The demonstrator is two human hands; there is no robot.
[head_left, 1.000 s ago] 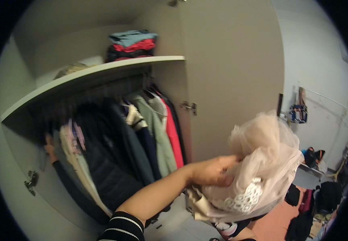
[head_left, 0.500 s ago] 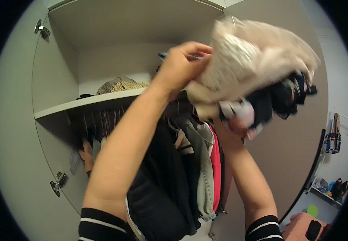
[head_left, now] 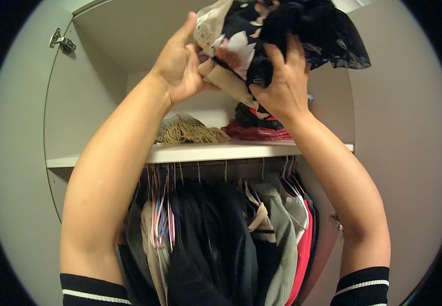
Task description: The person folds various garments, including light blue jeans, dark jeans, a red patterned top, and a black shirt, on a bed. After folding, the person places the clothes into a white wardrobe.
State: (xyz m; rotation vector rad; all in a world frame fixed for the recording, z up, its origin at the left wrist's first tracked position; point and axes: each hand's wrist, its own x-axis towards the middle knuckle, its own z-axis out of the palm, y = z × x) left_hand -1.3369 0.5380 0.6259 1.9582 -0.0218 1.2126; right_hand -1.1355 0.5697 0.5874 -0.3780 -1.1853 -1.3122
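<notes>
Up in front of the wardrobe's upper compartment, both my hands hold a bundle of soft clothes (head_left: 238,48). It shows cream lace, a beige fold, a dark floral print and sheer black cloth draping to the right. My left hand (head_left: 179,69) grips its left side, thumb up along the lace and fingers round the beige fold. On the right, my right hand (head_left: 283,86) presses spread fingers and thumb into the black cloth. The bundle's top runs out of view. Below it, a shelf (head_left: 221,152) carries a fringed tan scarf (head_left: 193,131) and folded red and black cloth (head_left: 259,127).
Under the shelf, dark, grey-green and red garments (head_left: 216,234) hang tightly packed. Several bare thin hangers (head_left: 162,219) cluster at their left. Open doors stand at both sides, the left door (head_left: 17,168) with a metal hinge (head_left: 62,42) near its top.
The bundle has moved from the right to the middle, in front of the upper compartment, and turned. My right hand has risen onto its black side. The view has swung left; a hand by the hangers is gone.
</notes>
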